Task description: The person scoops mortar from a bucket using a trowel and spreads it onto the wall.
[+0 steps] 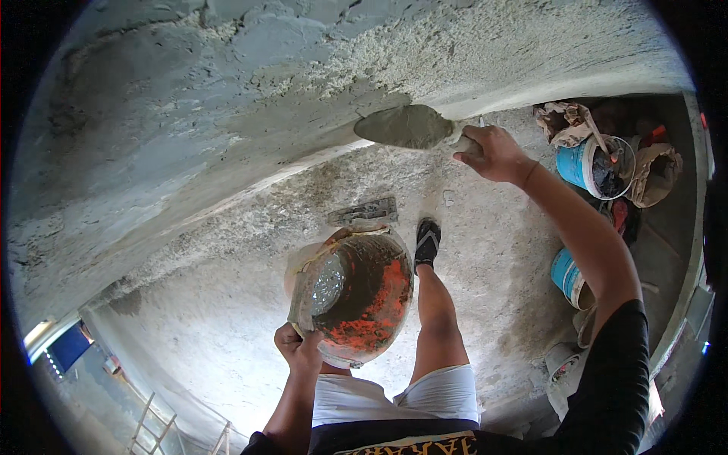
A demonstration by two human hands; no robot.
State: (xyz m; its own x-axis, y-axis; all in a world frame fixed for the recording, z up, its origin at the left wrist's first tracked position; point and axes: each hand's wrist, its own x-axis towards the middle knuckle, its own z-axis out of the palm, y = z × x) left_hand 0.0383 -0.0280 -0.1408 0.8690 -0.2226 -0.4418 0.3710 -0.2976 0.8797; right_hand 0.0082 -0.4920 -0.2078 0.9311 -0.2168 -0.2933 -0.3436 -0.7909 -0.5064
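Single wide fisheye view from head height, steeply downward, close to the wall and above the floor.

A building site, in a rough, unfinished room: the far wall is part smooth, part coarse grey plaster, the floor bare and gritty. A mortar-laden trowel, a smeared basin, and, at right, blue-and-white buckets and crumpled paper sacks show it.
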